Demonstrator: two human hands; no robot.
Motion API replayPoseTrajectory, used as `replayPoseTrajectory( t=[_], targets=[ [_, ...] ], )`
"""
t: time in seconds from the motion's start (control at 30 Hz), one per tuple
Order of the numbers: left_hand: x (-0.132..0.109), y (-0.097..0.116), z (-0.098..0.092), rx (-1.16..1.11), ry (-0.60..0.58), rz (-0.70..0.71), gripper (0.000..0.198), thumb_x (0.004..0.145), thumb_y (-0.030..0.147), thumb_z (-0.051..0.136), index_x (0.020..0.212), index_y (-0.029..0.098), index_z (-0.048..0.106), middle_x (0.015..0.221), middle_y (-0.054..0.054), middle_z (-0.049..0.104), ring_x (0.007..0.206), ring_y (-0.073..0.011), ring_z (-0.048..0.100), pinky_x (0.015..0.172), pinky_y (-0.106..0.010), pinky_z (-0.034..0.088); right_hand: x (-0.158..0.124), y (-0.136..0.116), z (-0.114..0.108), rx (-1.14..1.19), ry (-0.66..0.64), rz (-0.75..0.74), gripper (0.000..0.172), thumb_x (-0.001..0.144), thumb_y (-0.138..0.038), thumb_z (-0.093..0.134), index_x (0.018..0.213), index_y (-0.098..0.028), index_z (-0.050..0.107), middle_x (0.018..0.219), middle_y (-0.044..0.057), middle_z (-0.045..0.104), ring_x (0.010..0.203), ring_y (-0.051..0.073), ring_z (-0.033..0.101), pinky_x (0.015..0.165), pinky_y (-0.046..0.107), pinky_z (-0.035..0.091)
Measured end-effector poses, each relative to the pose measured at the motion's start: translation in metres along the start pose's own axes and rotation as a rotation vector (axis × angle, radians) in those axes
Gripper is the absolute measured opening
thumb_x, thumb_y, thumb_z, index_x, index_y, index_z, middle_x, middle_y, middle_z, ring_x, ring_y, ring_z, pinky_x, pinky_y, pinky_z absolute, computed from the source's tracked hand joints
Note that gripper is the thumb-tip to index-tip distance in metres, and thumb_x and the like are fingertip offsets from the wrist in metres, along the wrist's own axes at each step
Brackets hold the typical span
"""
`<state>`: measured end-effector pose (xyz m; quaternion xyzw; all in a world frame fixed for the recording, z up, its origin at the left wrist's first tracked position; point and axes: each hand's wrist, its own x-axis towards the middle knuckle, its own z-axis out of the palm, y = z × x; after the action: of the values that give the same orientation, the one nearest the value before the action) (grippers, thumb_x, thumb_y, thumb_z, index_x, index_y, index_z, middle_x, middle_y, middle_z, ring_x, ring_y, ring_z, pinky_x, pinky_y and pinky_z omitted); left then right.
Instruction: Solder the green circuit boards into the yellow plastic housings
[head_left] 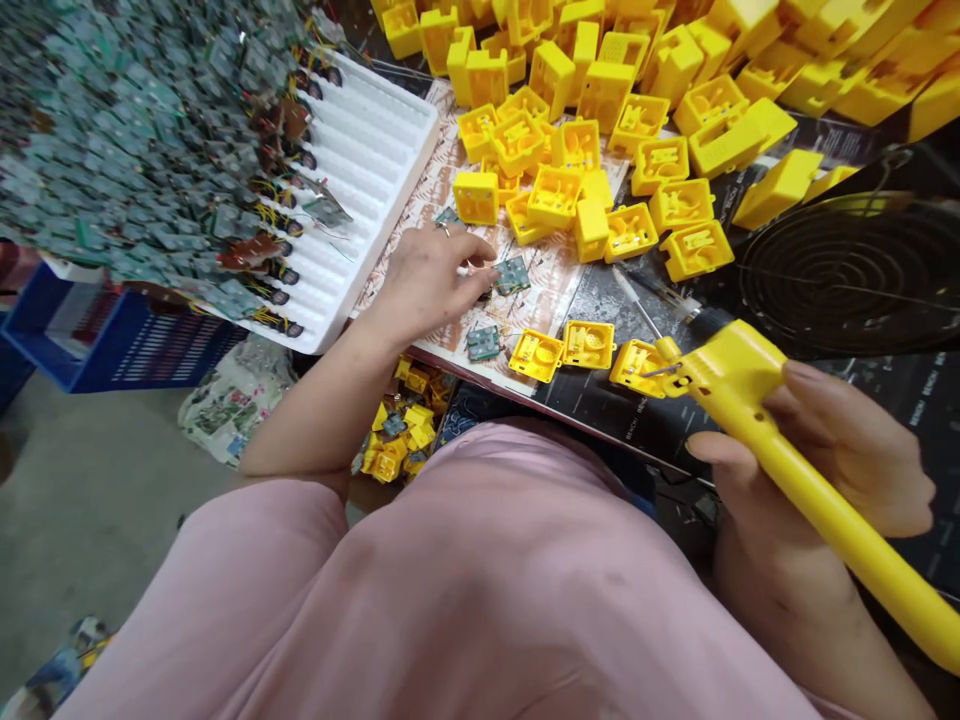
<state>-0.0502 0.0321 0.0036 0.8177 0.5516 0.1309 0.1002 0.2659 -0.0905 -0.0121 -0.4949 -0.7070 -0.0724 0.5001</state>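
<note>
My left hand (431, 280) rests over the patterned sheet, its thumb and forefinger closed at the edge of a small green circuit board (513, 275). A second circuit board (484, 344) lies just below it. Beside that board, three open yellow plastic cases (536, 356) sit in a row along the table edge, their inner sides facing up. My right hand (817, 450) is wrapped round a yellow soldering gun (780, 430) with a black collar and slim metal tip, which points left toward the rightmost case.
A white ridged foam tray (375, 130) at left carries a heap of wired circuit boards (150, 150). Many yellow cases (555, 195) are piled at the back. A round black fan grille (840, 275) stands at right. Below are a blue crate (112, 340) and more cases (397, 430).
</note>
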Motion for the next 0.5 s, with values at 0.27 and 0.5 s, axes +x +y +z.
replayPoseTrajectory(
  t=[0.27, 0.5],
  targets=[
    [-0.009, 0.015, -0.001, 0.063, 0.106, 0.043, 0.027, 0.094, 0.039, 0.053, 0.107, 0.022, 0.070, 0.113, -0.006, 0.070, 0.110, -0.0275, 0.062, 0.099, -0.046, 0.041, 0.020, -0.001, -0.003, 0.027, -0.422, -0.242, 0.035, 0.094, -0.033, 0.064, 0.126, -0.017, 0.063, 0.076, -0.001, 0.074, 0.060, 0.011, 0.068, 0.069, 0.017, 0.054],
    [-0.039, 0.039, 0.012, 0.006, 0.016, 0.173, 0.021, 0.089, 0.031, 0.052, 0.087, 0.021, 0.070, 0.084, -0.003, 0.073, 0.091, -0.0250, 0.063, 0.094, -0.047, 0.041, 0.011, -0.025, -0.003, -0.003, -0.207, 0.051, 0.057, 0.094, -0.063, 0.047, 0.141, -0.030, 0.055, 0.103, 0.005, 0.075, 0.078, 0.019, 0.072, 0.067, 0.030, 0.058]
  ],
)
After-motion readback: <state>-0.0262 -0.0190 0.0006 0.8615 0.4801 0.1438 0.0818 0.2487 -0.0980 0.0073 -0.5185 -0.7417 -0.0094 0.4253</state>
